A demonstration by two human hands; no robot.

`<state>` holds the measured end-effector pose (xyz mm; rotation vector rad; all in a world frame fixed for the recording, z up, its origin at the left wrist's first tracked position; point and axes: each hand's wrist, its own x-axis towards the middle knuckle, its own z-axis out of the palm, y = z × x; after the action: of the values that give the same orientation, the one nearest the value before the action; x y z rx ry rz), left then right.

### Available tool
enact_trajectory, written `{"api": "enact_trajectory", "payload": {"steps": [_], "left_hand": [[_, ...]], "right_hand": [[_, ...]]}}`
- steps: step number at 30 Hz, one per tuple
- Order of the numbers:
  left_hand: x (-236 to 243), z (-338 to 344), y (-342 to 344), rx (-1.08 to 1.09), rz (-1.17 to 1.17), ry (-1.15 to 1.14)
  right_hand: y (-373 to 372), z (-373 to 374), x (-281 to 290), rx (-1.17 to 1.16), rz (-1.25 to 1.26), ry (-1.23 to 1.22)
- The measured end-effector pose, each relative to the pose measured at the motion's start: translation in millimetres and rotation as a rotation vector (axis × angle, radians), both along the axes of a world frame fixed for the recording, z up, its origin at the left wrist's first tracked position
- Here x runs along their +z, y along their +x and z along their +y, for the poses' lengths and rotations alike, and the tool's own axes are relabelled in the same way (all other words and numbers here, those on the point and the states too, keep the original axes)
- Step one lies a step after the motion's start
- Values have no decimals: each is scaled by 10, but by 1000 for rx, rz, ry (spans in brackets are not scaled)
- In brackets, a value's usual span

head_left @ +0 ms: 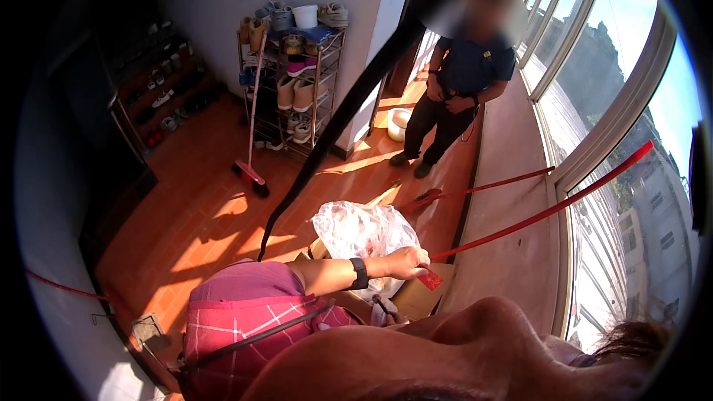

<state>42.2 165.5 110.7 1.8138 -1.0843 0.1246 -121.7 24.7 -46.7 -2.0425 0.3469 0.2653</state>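
My left hand (407,261), with a black band on its wrist, is closed around a long red strip (549,212). The strip's short end hangs below my fist, and its long end reaches up to the right toward the windows. Below it, my right hand (388,317) is partly hidden; its fingers look closed near a thin dark thing too small to name. Beside and beyond my hands, a clear plastic bag (364,226) sits crumpled at a cardboard box (420,293), whose flaps show around it.
A person (475,67) in dark clothes stands ahead near the windows. A white bucket (399,125) stands behind them. A shoe rack (293,89) and a broom (252,171) are at the wall; another red-handled broom (427,199) lies nearer. Shoe-covered steps (163,96) are at left.
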Motion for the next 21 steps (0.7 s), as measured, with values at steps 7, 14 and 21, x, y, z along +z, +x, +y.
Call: {"api": "enact_trajectory", "payload": {"steps": [7,14,21], "left_hand": [[-77,-584,-630,-176,153,51],[-34,-1336,-1320,-390,131,52],[40,-1876,-1974,-547,165,41]], "right_hand": [[-265,-50,254,-85,104,194],[-816,-519,310,-171,57,174],[-1666,-979,333,-278,87,125]]}}
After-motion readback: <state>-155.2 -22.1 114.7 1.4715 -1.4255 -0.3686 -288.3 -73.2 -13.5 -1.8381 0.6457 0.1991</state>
